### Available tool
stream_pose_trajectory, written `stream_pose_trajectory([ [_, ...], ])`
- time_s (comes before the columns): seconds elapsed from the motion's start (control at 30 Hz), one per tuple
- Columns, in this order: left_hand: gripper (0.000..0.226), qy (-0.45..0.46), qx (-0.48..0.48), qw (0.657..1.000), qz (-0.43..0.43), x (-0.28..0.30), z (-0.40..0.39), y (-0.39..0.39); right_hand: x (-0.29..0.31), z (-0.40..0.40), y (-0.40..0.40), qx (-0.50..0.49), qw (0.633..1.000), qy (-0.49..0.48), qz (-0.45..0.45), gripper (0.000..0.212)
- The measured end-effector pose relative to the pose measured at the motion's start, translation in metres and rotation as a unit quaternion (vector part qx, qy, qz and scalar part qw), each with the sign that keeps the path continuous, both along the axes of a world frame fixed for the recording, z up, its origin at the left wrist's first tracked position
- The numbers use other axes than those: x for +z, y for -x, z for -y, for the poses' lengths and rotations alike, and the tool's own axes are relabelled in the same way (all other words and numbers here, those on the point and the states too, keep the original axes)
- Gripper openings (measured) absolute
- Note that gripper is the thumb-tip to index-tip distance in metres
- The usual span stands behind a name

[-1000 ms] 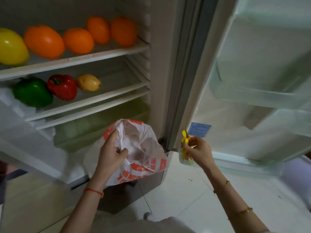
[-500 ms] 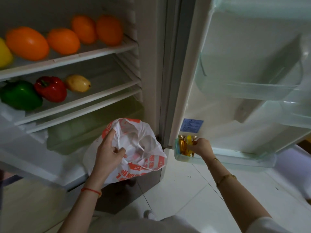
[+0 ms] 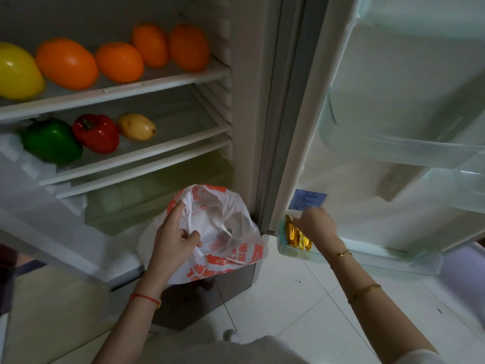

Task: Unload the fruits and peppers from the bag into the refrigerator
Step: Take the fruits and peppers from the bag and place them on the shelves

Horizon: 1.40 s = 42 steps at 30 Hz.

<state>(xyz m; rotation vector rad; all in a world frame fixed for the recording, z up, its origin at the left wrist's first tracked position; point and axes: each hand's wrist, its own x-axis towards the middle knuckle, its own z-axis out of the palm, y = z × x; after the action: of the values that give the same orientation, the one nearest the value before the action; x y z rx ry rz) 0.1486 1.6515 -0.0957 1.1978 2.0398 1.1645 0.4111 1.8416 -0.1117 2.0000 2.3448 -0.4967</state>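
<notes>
Meanwhile left hand point(image 3: 174, 239) grips bag point(image 3: 223, 232); right hand point(image 3: 319, 227) perhaps touches wrappers point(image 3: 295, 233).

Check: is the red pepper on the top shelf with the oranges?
No, the red pepper sits on the shelf below the oranges, between the green pepper and a yellowish fruit.
</notes>
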Motion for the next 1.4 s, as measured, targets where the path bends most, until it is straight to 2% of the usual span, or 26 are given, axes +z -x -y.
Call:
stream_pose_trajectory([
  [0.13, 0.08, -0.012, 0.013, 1.0, 0.002, -0.003, 0.003, 0.004, 0.02, 0.026, 0.042, 0.067, 0.99, -0.043, -0.115, 0.026],
  [0.3, 0.078, -0.019, 0.043, 0.999, 0.023, 0.001, 0.008, 0.003, 0.008, 0.058, 0.089, 0.228, 0.963, -0.072, -0.123, 0.025],
  [0.37, 0.079, -0.017, 0.045, 0.999, 0.024, 0.002, 0.009, 0.004, -0.006, 0.06, 0.103, 0.296, 0.95, -0.059, -0.077, 0.031],
  [0.47, 0.082, -0.018, 0.049, 0.998, 0.036, 0.0, 0.012, 0.008, -0.029, 0.052, 0.116, 0.373, 0.922, -0.061, 0.088, 0.046],
  [0.53, 0.083, -0.019, 0.053, 0.997, 0.045, 0.0, 0.014, 0.01, -0.04, 0.047, 0.12, 0.406, 0.897, -0.079, 0.158, 0.046],
  [0.6, 0.084, -0.019, 0.058, 0.997, 0.047, 0.001, 0.017, 0.011, -0.047, 0.042, 0.12, 0.418, 0.883, -0.098, 0.188, 0.042],
  [0.7, 0.084, -0.014, 0.08, 0.996, 0.043, 0.007, 0.023, 0.013, -0.051, 0.035, 0.119, 0.433, 0.875, -0.117, 0.18, 0.038],
  [0.8, 0.083, -0.016, 0.102, 0.994, 0.048, 0.014, 0.035, 0.017, -0.043, 0.032, 0.127, 0.443, 0.884, -0.108, 0.101, 0.027],
  [0.9, 0.08, -0.026, 0.136, 0.989, 0.054, 0.025, 0.053, 0.021, -0.025, 0.037, 0.138, 0.411, 0.905, -0.052, -0.097, 0.02],
  [0.97, 0.078, -0.035, 0.162, 0.985, 0.057, 0.03, 0.07, 0.025, -0.009, 0.044, 0.145, 0.391, 0.899, 0.004, -0.197, 0.017],
  [1.07, 0.076, -0.041, 0.202, 0.977, 0.05, 0.036, 0.097, 0.03, 0.016, 0.055, 0.159, 0.383, 0.872, 0.082, -0.294, 0.015],
  [1.23, 0.076, -0.053, 0.294, 0.954, 0.023, 0.04, 0.146, 0.03, 0.043, 0.084, 0.193, 0.379, 0.807, 0.241, -0.384, 0.011],
  [1.33, 0.076, -0.055, 0.351, 0.934, 0.025, 0.044, 0.176, 0.026, 0.047, 0.105, 0.212, 0.446, 0.77, 0.256, -0.377, 0.017],
  [1.4, 0.068, -0.051, 0.384, 0.922, 0.024, 0.048, 0.195, 0.022, 0.047, 0.12, 0.224, 0.485, 0.753, 0.263, -0.359, 0.023],
])
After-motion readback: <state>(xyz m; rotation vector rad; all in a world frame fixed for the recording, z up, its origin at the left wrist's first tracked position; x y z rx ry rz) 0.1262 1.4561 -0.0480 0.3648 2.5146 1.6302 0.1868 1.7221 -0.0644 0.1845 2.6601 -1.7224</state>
